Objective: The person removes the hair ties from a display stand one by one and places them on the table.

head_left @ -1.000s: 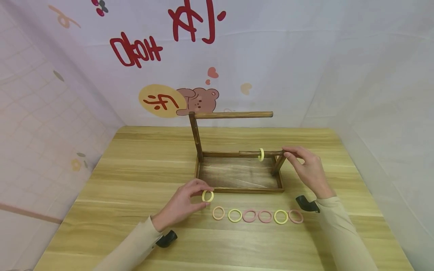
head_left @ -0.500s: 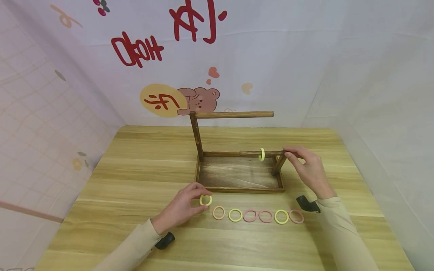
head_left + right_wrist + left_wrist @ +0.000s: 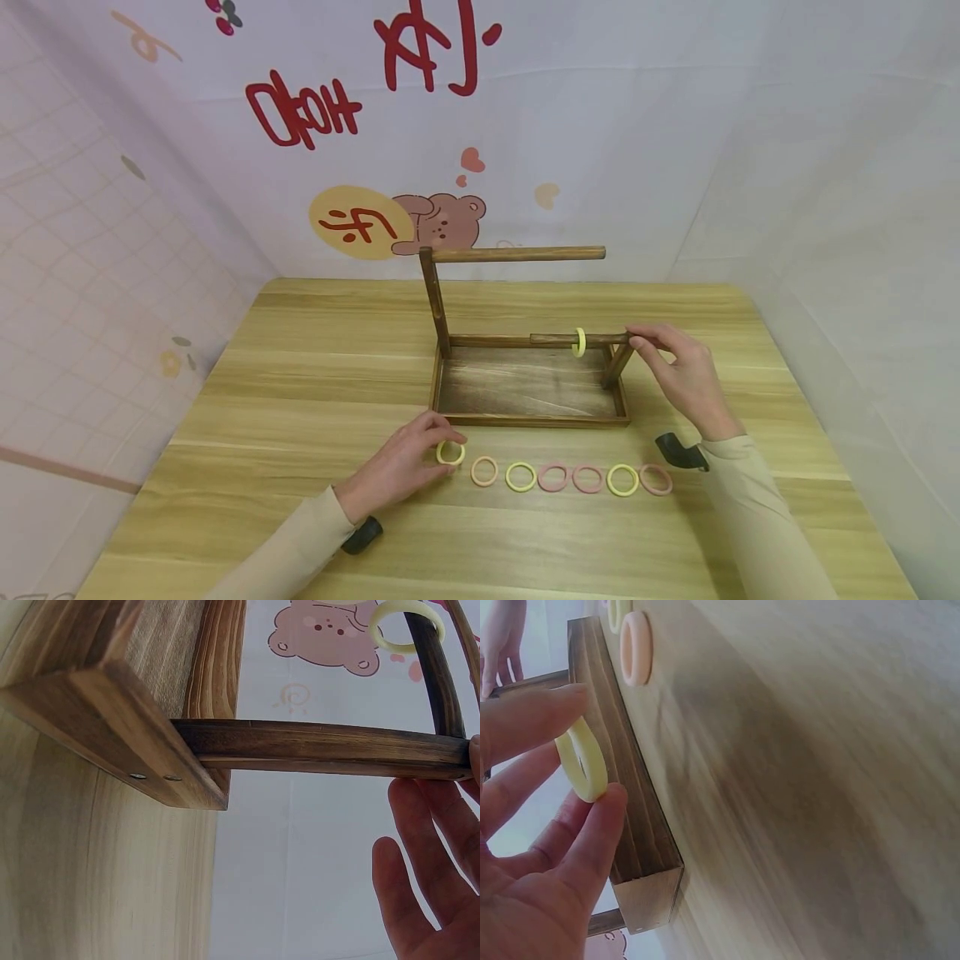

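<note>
My left hand [image 3: 401, 462] pinches a yellow ring [image 3: 587, 761] between thumb and fingers, just above the table by the front left corner of a brown wooden rack [image 3: 525, 421]. This rack has a shallow tray base, a tall post with an upper bar [image 3: 517, 254], and a short post with a lower bar [image 3: 555, 339]. On the lower bar hangs another yellow ring [image 3: 579, 342]. The thumb and fingertips of my right hand [image 3: 684, 371] hold the top of the short post [image 3: 322, 746], where the lower bar joins it.
In front of the rack lies a row of several rings: a peach ring [image 3: 484, 472], yellow rings such as this yellow ring [image 3: 521, 477], and pink rings such as this pink ring [image 3: 553, 477]. A white printed curtain [image 3: 600, 167] stands behind the wooden table [image 3: 315, 350].
The left hand has drawn the yellow ring slightly left and toward me, from near the tray's front edge down closer to the table. The right hand keeps its place on the rack.
</note>
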{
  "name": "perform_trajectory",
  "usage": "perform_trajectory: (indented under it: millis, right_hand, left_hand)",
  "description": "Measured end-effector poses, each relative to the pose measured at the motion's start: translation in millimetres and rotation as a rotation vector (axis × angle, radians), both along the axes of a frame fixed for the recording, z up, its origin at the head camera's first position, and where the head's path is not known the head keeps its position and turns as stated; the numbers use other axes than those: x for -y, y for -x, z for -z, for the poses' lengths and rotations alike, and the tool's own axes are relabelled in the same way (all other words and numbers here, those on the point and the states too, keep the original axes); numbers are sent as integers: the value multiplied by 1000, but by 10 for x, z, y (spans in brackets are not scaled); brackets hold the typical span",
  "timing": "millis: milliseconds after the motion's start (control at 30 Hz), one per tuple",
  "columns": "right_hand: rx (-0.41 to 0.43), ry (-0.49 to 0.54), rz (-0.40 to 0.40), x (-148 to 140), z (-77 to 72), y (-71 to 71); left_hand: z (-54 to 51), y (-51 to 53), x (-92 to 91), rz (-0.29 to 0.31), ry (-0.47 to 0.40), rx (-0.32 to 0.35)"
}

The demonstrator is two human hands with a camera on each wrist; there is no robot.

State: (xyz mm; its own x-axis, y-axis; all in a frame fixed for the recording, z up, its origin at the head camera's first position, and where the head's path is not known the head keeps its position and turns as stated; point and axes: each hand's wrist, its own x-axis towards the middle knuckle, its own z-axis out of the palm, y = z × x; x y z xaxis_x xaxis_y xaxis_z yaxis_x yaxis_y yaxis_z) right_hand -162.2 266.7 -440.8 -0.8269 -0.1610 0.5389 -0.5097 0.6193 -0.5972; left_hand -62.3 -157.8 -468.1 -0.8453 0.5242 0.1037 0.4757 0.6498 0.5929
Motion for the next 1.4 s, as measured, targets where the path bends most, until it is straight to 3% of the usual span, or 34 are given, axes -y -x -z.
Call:
perform_trajectory:
  millis: [333,633,1167,1400]
  right_hand:
    - [-1,-8,0,3,-8,2]
    - [6,-20,7,6,-13,-3]
    - [4,-20,7,9,-20,-9]
    - [-18,-16,1,10,-23,4]
  left_hand:
    - [66,-10,7,6,42,36]
    - [122,-10,-21,4,92,17]
    - [173,-33,-43,25,112,35]
    - [176,-33,-47,37,122,10]
